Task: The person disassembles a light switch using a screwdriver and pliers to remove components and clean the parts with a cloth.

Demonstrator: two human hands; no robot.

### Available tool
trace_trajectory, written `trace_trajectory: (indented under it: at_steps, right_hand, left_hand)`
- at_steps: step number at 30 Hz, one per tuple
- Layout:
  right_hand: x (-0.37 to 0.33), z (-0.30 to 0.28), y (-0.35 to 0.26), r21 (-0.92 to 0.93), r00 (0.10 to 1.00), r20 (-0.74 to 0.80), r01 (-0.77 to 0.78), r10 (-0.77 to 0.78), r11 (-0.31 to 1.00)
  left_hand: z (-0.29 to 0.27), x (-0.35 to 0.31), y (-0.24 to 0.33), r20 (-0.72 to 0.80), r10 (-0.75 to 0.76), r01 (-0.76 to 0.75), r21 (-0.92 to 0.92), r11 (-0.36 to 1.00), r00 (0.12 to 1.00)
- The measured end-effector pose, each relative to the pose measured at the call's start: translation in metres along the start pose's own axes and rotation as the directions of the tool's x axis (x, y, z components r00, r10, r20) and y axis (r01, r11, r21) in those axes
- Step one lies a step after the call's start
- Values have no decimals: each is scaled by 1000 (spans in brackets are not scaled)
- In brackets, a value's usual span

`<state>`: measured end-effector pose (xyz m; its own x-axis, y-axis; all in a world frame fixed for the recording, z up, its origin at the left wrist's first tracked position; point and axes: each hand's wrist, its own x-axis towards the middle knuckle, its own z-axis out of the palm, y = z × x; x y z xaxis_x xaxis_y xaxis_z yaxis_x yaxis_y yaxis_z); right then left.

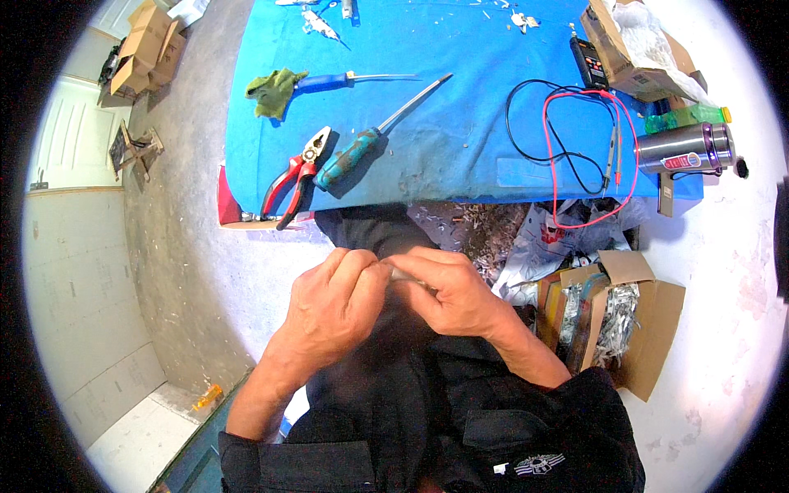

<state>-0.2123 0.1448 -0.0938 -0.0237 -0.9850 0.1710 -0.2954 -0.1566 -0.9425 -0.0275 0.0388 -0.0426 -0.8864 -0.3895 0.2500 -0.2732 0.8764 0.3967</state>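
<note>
The person's right hand (452, 289) pinches a small pale piece (401, 275) between thumb and fingers, above the dark-clothed lap and just short of the blue-covered table (460, 164). The left hand (339, 297) meets it with fingers curled in; one cannot tell whether they grip the piece too.

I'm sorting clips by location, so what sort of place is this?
Probably a small repair workshop: pliers and two screwdrivers lie on a blue cloth, with what looks like an electrical meter toward the right.
</note>
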Motion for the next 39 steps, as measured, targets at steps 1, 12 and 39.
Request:
trace_trajectory:
  at_steps: [1,12,39]
  right_hand:
    - [0,2,1,-23,1000,-12,13,-13,1000]
    - [-9,10,2,-105,988,-145,36,-51,994]
    - [-4,4,-2,97,969,-229,-78,99,992]
  left_hand:
    - [2,-1,0,-2,-10,10,5,1000,1000]
    - [13,-9,-3,-301,-234,225,-65,972,924]
    - [54,-176,-84,340,-768,695,330,638,544]
